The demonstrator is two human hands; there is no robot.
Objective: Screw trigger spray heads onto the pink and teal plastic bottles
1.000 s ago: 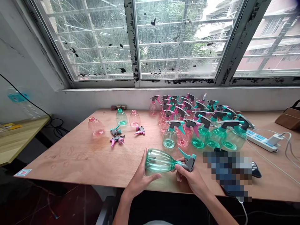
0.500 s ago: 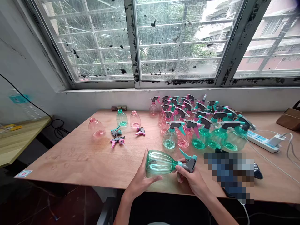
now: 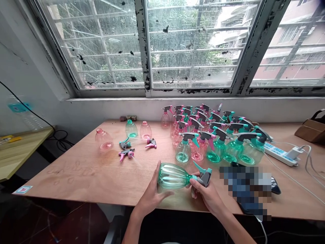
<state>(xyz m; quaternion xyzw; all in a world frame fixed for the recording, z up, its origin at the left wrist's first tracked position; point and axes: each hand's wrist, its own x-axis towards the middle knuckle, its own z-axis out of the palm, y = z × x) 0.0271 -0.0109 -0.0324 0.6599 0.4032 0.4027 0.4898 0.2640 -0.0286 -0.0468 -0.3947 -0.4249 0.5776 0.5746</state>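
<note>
A green spray bottle (image 3: 173, 176) lies sideways in the air above the table's front edge, its trigger head pointing right. My left hand (image 3: 151, 195) cups the bottle's base, thumb underneath. At the neck, my right hand (image 3: 204, 193) pinches the grey and teal spray head (image 3: 205, 177). Behind, to the left, are loose spray heads: a teal one (image 3: 125, 144) and two pink ones, one nearer (image 3: 126, 154) and one farther right (image 3: 151, 143). Beyond them stand a headless green bottle (image 3: 131, 129) and a pink bottle (image 3: 145, 130); another pink bottle (image 3: 103, 139) leans at the left.
Several assembled spray bottles (image 3: 197, 154) crowd the right rear of the wooden table (image 3: 76, 176). A power strip (image 3: 279, 153) with white cables, a blurred-out dark object (image 3: 246, 189) and a brown bag (image 3: 312, 127) are farther right. A window stands behind.
The view has shifted slightly. Both hands keep their hold on the green spray bottle, with almost no visible movement.
</note>
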